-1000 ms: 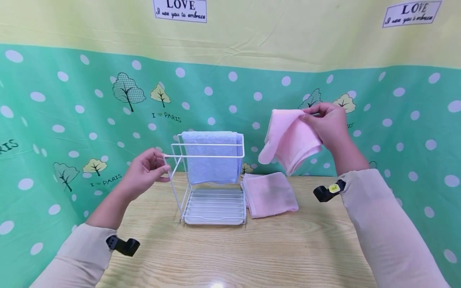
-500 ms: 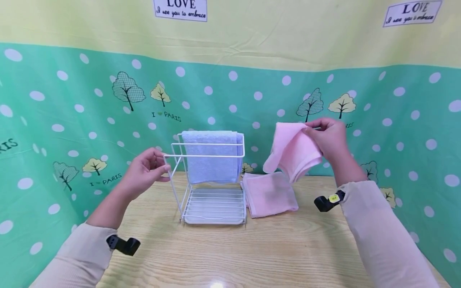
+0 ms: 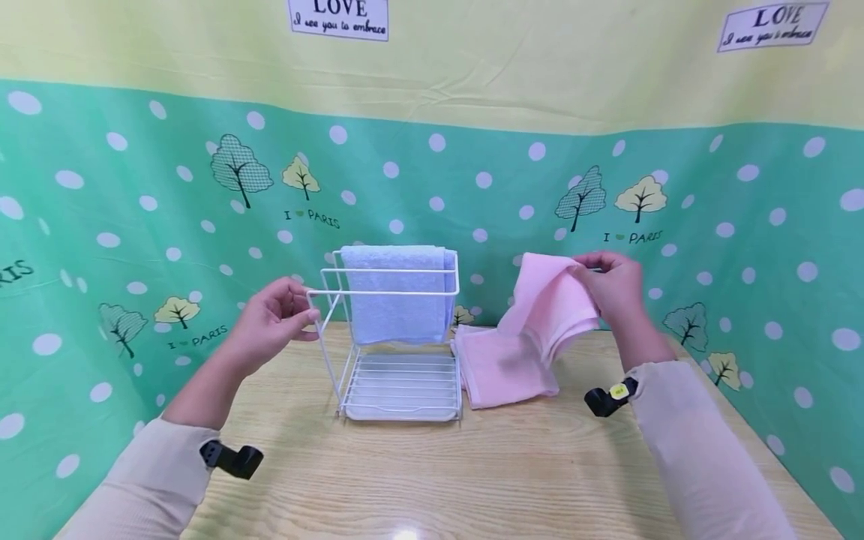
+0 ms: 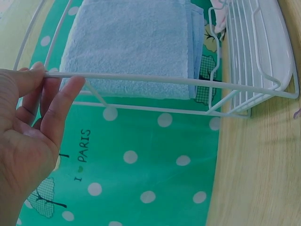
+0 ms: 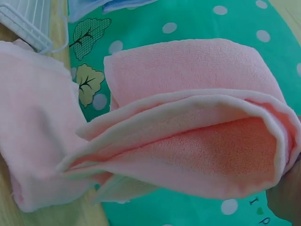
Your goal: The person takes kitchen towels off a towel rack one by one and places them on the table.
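In the head view my left hand pinches the upper left corner of a white wire rack; in the left wrist view thumb and fingers lie on both sides of its bar. A folded blue towel hangs over the rack's rear bar. My right hand pinches the top edge of a folded pink towel, which hangs down with its layers fanned apart in the right wrist view. Its lower end overlaps, in the head view, another folded pink towel lying flat beside the rack; contact between them is unclear.
A pale tray forms the rack's base under several wires. Everything stands on a light wooden table. Close behind the table hangs a green and yellow printed curtain.
My right hand has come down with the pink towel, from well above the lying one to just over it. My left hand, the rack and the blue towel have stayed put.
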The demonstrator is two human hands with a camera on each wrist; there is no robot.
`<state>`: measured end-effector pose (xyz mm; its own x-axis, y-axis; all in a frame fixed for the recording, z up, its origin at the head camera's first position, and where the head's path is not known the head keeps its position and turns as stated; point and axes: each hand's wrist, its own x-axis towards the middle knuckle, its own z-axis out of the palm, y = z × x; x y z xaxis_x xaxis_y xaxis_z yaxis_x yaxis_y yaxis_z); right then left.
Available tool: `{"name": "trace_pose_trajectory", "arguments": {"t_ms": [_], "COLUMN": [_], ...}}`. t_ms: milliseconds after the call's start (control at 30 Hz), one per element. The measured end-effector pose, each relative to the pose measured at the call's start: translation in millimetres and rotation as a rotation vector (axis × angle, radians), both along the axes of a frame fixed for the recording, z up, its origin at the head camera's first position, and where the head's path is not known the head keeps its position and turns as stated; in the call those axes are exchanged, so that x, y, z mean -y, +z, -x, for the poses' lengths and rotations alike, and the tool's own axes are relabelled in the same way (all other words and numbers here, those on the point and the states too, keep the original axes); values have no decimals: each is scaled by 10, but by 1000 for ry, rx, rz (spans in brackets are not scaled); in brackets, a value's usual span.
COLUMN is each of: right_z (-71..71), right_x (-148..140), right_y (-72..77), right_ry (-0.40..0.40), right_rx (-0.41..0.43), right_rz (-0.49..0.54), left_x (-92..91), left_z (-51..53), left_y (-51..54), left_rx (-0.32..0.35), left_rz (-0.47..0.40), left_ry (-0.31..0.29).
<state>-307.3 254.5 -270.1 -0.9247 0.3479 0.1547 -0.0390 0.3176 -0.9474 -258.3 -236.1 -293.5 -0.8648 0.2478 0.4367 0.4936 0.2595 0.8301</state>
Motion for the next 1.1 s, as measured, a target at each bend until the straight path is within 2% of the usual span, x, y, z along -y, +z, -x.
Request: {"name": "trace_pose_trajectory", "arguments": {"t_ms": [167,400,500,633,967,1100], "right_z": [23,62,67,66,55,57], "right_x": [5,-101,-191,-332,-703,-844], "right_y": [-168,-413,-542,-699,-916,-1014], "right_ry": [-9,-31,-40,-54,-102,-138], "right_rx": [39,82,114,114,144,160], "right_rz": [38,188,212,188,58,65], "left_x": [-3,-6,0,-2,5,13], "left_z": [-2,8,9,11,19,16], "left_y": [-1,-2,2,1,-12,-9], "left_rx": [-3,-6,-6,-5,11,5], "left_rz": [-8,-14,-18,-25,-14,-8], "left_ry": [-10,-20,-26,-35,-17,-13]}}
